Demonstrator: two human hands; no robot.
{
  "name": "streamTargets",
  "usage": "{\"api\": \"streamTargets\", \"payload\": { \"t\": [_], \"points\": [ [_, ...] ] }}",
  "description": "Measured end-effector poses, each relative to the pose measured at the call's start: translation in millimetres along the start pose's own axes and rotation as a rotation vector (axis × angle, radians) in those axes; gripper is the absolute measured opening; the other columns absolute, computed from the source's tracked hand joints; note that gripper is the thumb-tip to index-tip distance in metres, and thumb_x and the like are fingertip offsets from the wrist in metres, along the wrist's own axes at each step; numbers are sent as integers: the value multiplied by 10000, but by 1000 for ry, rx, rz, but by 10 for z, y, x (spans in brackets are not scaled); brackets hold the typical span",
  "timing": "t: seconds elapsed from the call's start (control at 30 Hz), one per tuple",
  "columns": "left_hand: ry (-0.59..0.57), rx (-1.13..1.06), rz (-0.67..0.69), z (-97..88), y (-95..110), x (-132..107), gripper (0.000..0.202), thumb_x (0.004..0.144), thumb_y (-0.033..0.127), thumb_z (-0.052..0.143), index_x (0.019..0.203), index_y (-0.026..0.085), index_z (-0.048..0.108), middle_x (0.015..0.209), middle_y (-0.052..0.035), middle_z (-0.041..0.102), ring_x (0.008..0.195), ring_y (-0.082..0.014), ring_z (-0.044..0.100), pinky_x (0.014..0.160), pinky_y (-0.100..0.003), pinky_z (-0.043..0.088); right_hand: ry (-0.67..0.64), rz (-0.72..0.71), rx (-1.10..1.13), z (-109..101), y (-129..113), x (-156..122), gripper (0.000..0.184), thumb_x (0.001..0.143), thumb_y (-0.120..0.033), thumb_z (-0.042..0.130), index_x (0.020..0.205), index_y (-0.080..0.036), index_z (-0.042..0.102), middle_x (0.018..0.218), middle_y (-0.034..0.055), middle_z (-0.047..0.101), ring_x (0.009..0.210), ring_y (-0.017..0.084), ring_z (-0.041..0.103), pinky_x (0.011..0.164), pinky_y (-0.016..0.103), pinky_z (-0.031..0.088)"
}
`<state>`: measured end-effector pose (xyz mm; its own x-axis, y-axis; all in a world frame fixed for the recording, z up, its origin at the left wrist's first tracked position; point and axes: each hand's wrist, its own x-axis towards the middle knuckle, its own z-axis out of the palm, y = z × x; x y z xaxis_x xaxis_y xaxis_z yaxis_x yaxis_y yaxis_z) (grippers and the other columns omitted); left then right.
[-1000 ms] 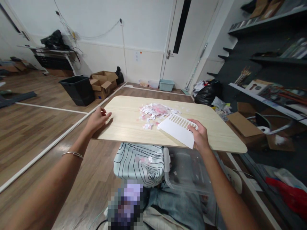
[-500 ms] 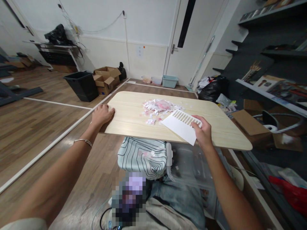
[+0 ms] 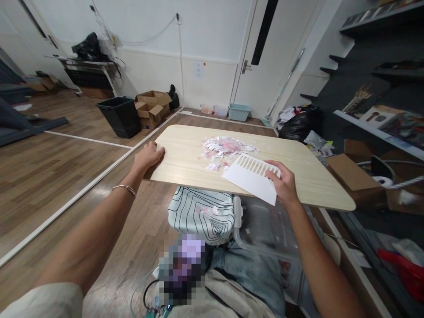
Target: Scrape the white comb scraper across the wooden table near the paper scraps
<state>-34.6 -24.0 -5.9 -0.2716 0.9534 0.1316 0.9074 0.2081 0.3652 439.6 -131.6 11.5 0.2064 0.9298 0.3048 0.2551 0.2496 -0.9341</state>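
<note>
A light wooden table [image 3: 185, 163] stands in front of me. My left hand [image 3: 149, 156] grips its left front corner, fingers curled over the edge. My right hand [image 3: 283, 184] holds a white slotted plastic scraper [image 3: 251, 176] that lies flat on the table near the front edge. Just beyond the scraper is a pile of white and pink paper scraps [image 3: 222, 148] in the middle of the tabletop.
Under the table sit a patterned cushion [image 3: 198, 214] and a clear plastic bin [image 3: 265, 229] over my knees. A black bin [image 3: 121, 115] and cardboard boxes [image 3: 152, 108] stand on the floor to the left. Shelves [image 3: 380, 128] and a black bag [image 3: 300, 123] are on the right.
My left hand has moved from hovering above the table's corner to gripping its edge. The right hand and scraper have stayed put.
</note>
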Motion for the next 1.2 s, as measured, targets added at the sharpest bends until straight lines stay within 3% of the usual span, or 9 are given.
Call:
{"api": "streamTargets", "payload": {
  "t": [0.23, 0.43, 0.7, 1.0, 1.2],
  "points": [
    [-9, -9, -11, -18, 0, -9, 666, 949, 609, 405, 1415, 154, 543, 1451, -287, 637, 1290, -475, 646, 1055, -595, 494, -97, 45, 25, -5, -86, -34, 403, 694, -379, 781, 1069, -236, 741, 705, -8, 671, 539, 176, 518, 489, 290, 346],
    [-9, -17, -4, -15, 1, 3, 651, 947, 606, 412, 1385, 148, 564, 1430, -306, 645, 1256, -503, 653, 1021, -632, 498, -43, 67, 73, 18, -80, -23, 405, 660, -366, 798, 1034, -225, 733, 715, -9, 691, 568, 176, 552, 522, 289, 381],
    [-18, -15, -4, -28, 7, -1, 673, 946, 610, 409, 1395, 133, 561, 1439, -303, 643, 1290, -479, 642, 1059, -590, 491, -23, 41, 56, 17, -49, -12, 406, 677, -376, 791, 1047, -220, 734, 749, 3, 703, 579, 174, 556, 506, 286, 388],
    [-31, 7, -19, -36, 32, 7, 675, 953, 578, 390, 1413, 114, 560, 1475, -301, 623, 1320, -474, 629, 1074, -602, 500, -116, 29, 52, -12, -71, -21, 374, 700, -366, 774, 1039, -220, 716, 687, -14, 648, 546, 154, 518, 487, 265, 353],
    [-16, 9, -40, -49, 54, -16, 709, 944, 590, 401, 1459, 123, 537, 1485, -294, 621, 1322, -480, 631, 1070, -617, 508, -127, 37, 51, -23, -38, -7, 411, 687, -371, 799, 1066, -226, 736, 747, -8, 687, 577, 157, 538, 513, 270, 376]
  ]
}}
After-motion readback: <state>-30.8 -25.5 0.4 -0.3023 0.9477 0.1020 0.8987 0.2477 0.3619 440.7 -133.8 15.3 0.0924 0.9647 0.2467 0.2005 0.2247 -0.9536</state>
